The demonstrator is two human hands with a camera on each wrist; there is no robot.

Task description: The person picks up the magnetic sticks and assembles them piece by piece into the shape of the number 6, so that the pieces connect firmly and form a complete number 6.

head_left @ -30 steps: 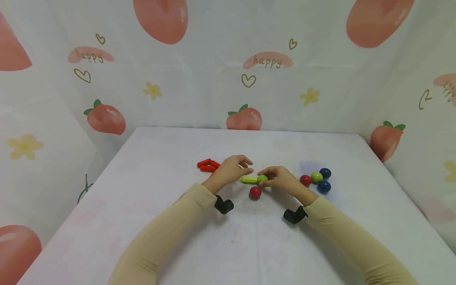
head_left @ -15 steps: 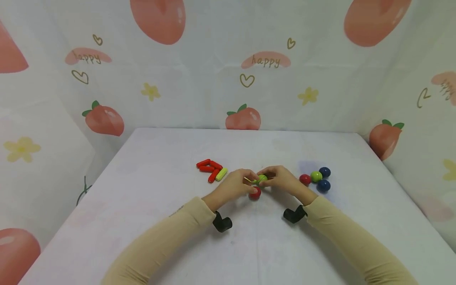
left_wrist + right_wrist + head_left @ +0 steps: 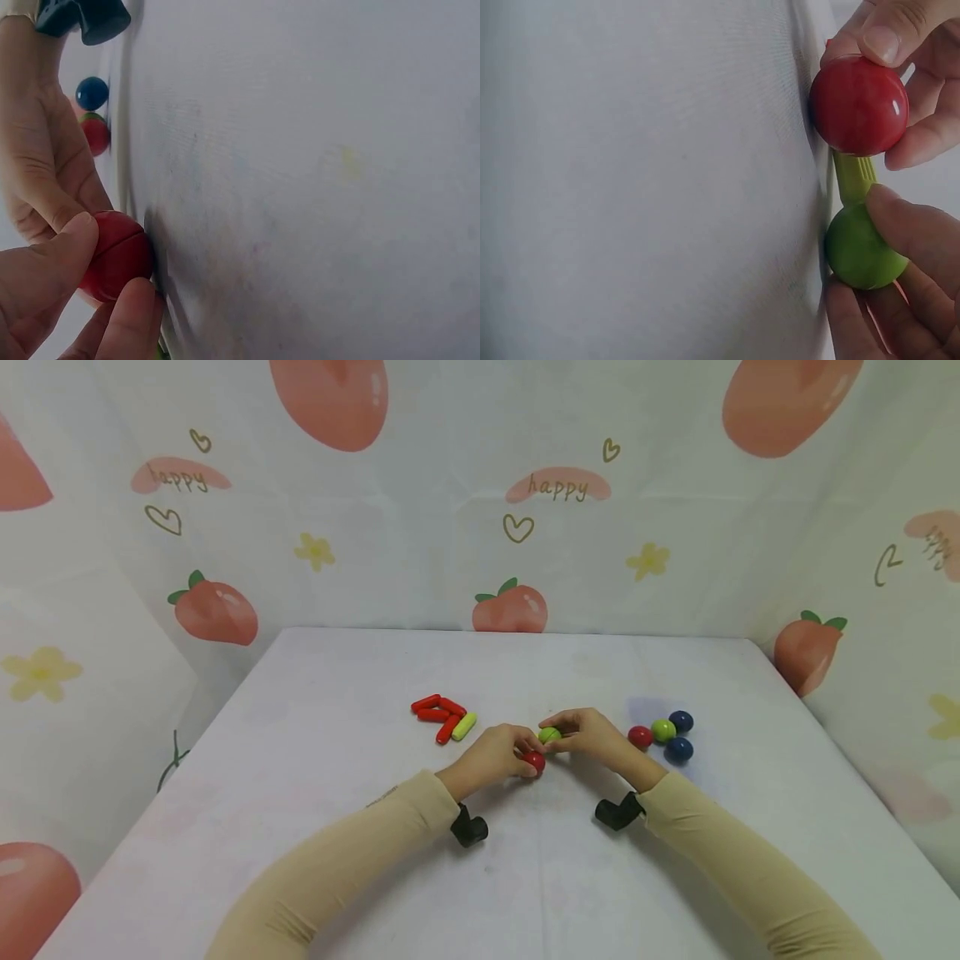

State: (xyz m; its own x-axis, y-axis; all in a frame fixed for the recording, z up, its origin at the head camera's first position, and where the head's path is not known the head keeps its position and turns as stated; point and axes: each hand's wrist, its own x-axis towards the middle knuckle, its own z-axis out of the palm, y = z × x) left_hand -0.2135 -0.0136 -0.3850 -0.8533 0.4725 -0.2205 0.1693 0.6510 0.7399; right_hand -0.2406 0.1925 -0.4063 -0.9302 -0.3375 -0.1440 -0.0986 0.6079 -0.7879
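My left hand (image 3: 491, 760) holds a glossy red ball (image 3: 536, 764) between thumb and fingers, low over the white table. A seam line crosses this ball (image 3: 120, 255) in the left wrist view. Just to the right, my right hand (image 3: 594, 737) pinches a green ball (image 3: 549, 735) with thumb and fingertips. A ridged yellow-green stick (image 3: 855, 178) shows between the two balls in the right wrist view. In the head view the left hand hides that stick.
Several red sticks (image 3: 432, 715) and one yellow-green stick (image 3: 464, 727) lie in a group at the left. On the right stand another red ball (image 3: 640, 737), another green ball (image 3: 663, 731) and two dark blue balls (image 3: 679, 749). A printed curtain hangs behind the table (image 3: 375, 668).
My left hand has come down from above the sticks, past the yellow-green stick, and now grips the red ball. The right hand keeps its pinch on the green ball in the same place.
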